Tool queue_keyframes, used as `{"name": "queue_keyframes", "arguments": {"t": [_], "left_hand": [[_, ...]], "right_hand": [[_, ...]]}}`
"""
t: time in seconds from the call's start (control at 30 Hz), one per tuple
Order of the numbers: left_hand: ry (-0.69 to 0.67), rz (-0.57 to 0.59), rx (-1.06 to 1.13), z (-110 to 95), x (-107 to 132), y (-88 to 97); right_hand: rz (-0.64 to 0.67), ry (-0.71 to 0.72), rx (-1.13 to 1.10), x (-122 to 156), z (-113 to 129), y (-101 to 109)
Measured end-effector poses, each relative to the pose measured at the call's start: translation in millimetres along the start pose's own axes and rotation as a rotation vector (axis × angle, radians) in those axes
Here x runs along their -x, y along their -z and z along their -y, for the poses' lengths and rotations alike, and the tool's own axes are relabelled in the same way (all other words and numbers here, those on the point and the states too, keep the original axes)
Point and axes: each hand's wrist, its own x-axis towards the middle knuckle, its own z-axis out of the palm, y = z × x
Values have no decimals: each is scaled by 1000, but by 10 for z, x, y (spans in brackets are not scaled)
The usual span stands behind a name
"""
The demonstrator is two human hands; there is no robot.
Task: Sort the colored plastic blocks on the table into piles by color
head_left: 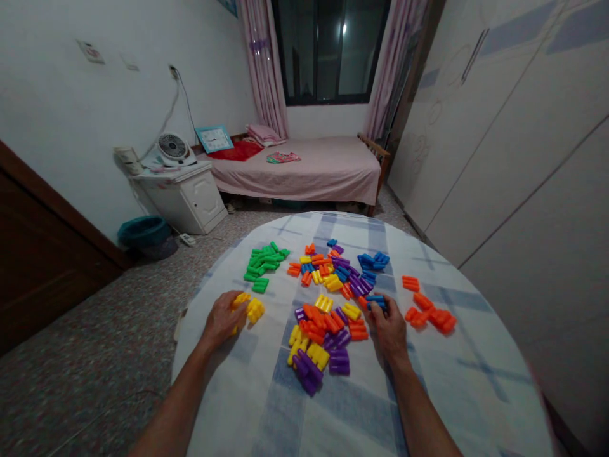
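Plastic interlocking tube blocks in bright colours lie in heaps on a round table covered by a blue-and-white checked cloth (469,387). My left hand (222,320) is closed over a yellow block (240,299), and another yellow block (255,310) lies just beside it. My right hand (387,329) grips a blue block (375,301) in its fingertips, at the edge of a mixed heap (330,324). Farther off lie a green heap (265,263), an orange group (427,310) and a second mixed heap (333,270).
Beyond the table's far edge are a pink-covered bed (297,174) and a white bedside cabinet (183,197) carrying a small fan (174,150). A teal basin (143,231) sits on the speckled floor (85,355). White wardrobe doors (518,158) stand along the right.
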Motion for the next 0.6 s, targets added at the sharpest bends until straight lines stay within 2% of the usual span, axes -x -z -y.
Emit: {"name": "queue_keyframes", "arguments": {"t": [0.13,0.27,0.33,0.47,0.53,0.6], "left_hand": [[22,-55,64,-99,32,-34],[-120,-143,-45,-197,-38,13],[-209,-149,-135,-273,-105,23],[-317,72,-383,-471,-256,-30],[-295,186,-517,-560,-325,-76],[-259,244,-592,-628,-387,-111]], "right_hand": [[-4,6,27,1,-1,6],[-3,27,37,11,27,10],[-3,30,32,18,42,10],[-13,38,57,21,42,8],[-11,46,66,14,29,7],[-7,51,62,7,18,6]]}}
